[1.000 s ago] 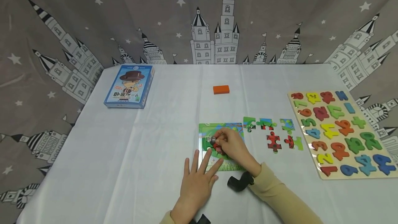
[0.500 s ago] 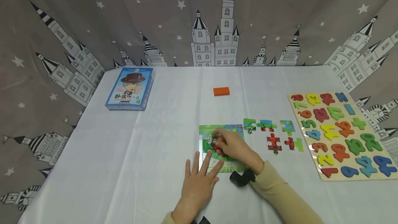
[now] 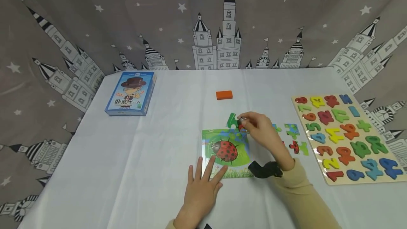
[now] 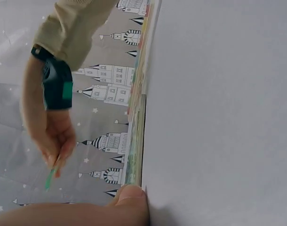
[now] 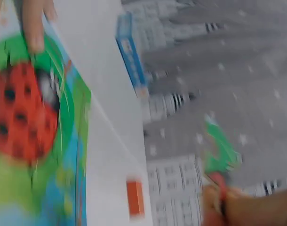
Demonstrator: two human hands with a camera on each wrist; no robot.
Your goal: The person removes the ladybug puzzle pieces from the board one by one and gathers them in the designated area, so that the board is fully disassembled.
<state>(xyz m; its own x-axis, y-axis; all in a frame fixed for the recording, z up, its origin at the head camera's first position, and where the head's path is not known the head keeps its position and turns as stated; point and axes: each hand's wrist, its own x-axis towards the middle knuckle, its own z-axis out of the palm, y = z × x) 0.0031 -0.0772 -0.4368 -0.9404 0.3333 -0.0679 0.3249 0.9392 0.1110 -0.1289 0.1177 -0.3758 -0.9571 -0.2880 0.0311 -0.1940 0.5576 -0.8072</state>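
A puzzle board (image 3: 240, 167) with a printed red ladybug on green lies on the table in front of me. My left hand (image 3: 201, 193) rests with spread, straight fingers on its lower left part. In the left wrist view a fingertip of it is at the board's edge. My right hand (image 3: 262, 130) pinches a jigsaw piece (image 3: 232, 120), green with a bit of red and grey, raised over the board's upper right edge. The right wrist view shows this jigsaw piece (image 5: 221, 146) blurred, held at the fingertips.
Several loose jigsaw pieces (image 3: 292, 130) lie right of the board, partly hidden by my right hand. A wooden number board (image 3: 344, 130) stands further right. An orange block (image 3: 224, 95) is behind, and a blue game box (image 3: 130, 93) at the back left.
My right hand has lifted the jigsaw piece off the board and moved it up and to the right, uncovering the printed ladybug. The left hand has stayed in place.
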